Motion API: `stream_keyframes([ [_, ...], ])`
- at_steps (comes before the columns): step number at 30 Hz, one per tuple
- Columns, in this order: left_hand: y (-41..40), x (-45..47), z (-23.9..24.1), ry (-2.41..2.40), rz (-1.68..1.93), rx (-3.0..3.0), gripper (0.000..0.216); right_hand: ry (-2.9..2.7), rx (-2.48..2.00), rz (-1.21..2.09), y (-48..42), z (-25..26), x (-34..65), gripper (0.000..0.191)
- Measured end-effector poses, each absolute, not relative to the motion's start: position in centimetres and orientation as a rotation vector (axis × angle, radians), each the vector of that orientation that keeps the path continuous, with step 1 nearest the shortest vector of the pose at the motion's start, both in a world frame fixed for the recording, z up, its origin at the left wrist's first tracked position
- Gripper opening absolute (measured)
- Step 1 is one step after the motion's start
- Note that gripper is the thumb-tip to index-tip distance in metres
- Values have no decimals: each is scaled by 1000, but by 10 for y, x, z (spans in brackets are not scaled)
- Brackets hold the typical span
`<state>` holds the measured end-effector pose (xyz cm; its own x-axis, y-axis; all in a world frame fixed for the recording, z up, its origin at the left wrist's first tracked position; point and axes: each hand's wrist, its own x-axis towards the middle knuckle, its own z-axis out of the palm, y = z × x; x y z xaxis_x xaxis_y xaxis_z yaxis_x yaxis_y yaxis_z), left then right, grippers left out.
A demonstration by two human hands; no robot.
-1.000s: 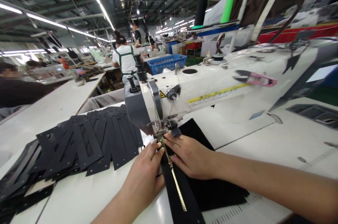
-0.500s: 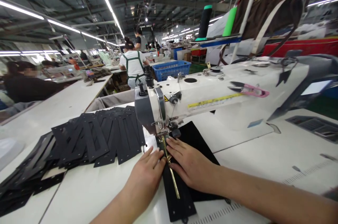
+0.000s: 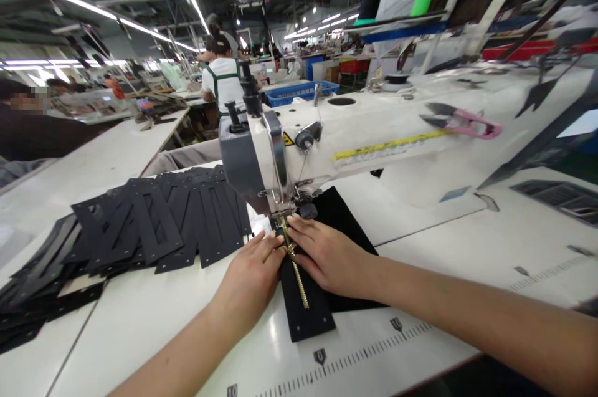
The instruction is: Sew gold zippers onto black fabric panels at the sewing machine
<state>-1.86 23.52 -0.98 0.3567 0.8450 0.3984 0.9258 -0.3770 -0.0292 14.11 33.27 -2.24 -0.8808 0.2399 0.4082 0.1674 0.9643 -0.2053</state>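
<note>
A black panel (image 3: 308,325) with a gold-toothed zipper (image 3: 301,290) along its middle lies under the head of a white sewing machine (image 3: 259,160). My left hand (image 3: 252,273) rests on the panel's left edge, its fingers stretched forward and pressing down. Across the zipper, my right hand (image 3: 334,258) lies flat with fingertips close to the presser foot (image 3: 280,213). The zipper's gold slider (image 3: 291,248) sits between the two hands. Beneath my right hand spreads a larger black piece (image 3: 343,216). The needle point is too small to make out.
A heap of black slotted panels (image 3: 154,222) covers the table at left. Pink-handled thread snips (image 3: 467,121) lie on the machine arm. A ruler scale (image 3: 359,356) runs along the table's front. Behind are a blue basket (image 3: 299,91) and a person in a white shirt (image 3: 224,76).
The panel with its zipper has slid forward a little under the machine head, my hands moving along with it. The camera view has shifted, showing more of the table's front edge.
</note>
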Motion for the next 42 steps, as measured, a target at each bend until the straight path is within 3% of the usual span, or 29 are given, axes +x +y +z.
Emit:
stream_keyframes([
  [5, 222, -13, -9, -1555, -554, -2381, 27, -2587, -395, 340, 329, -13, 142, 9],
  [8, 213, -10, -12, -1528, -605, -2357, 25, -2550, -445, 310, 322, -15, 144, 9],
  [12, 210, -7, -15, -1519, -596, -2346, 25, -2563, -421, 217, 314, -24, 146, 31],
  [16, 211, -5, -16, -1535, -540, -2340, 24, -2636, -402, 150, 314, -30, 146, 36],
  [33, 230, -20, -20, -1457, -577, -2355, 23, -2572, -387, 186, 332, -29, 134, 33],
  [42, 242, -27, -22, -1521, -589, -2373, 22, -2507, -392, 371, 344, -31, 124, 28],
])
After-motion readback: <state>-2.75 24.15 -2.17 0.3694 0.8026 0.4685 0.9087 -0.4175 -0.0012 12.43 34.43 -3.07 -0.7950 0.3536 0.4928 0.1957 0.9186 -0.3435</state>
